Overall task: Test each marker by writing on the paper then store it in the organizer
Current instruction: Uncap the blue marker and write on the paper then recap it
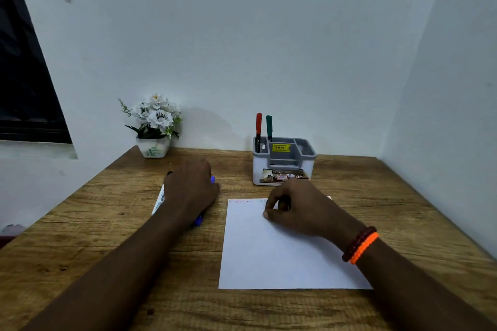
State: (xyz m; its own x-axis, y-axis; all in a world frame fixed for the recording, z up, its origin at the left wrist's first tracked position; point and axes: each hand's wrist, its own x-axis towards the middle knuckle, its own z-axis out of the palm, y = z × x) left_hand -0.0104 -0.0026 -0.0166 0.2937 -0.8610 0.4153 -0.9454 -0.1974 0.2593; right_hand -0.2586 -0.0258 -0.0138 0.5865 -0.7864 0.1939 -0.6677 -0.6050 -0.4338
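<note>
A white paper [269,255] lies on the wooden desk [107,236], with faint red and green scribbles along its top edge. My right hand [293,209] rests on the upper part of the sheet, fingers curled, and nothing shows in it. My left hand [189,188] lies left of the paper over a blue marker [199,220], whose ends stick out above and below the hand; the fingers curl down around it. A white marker with a black cap [160,197] lies under the hand's left side. A grey and white organizer [282,161] stands behind the paper, holding a red marker [258,123] and a green marker [269,126] upright.
A small white pot of white artificial flowers [153,126] stands at the desk's back left against the wall. Walls close the desk in at the back and on the right. A dark window [24,75] is on the left.
</note>
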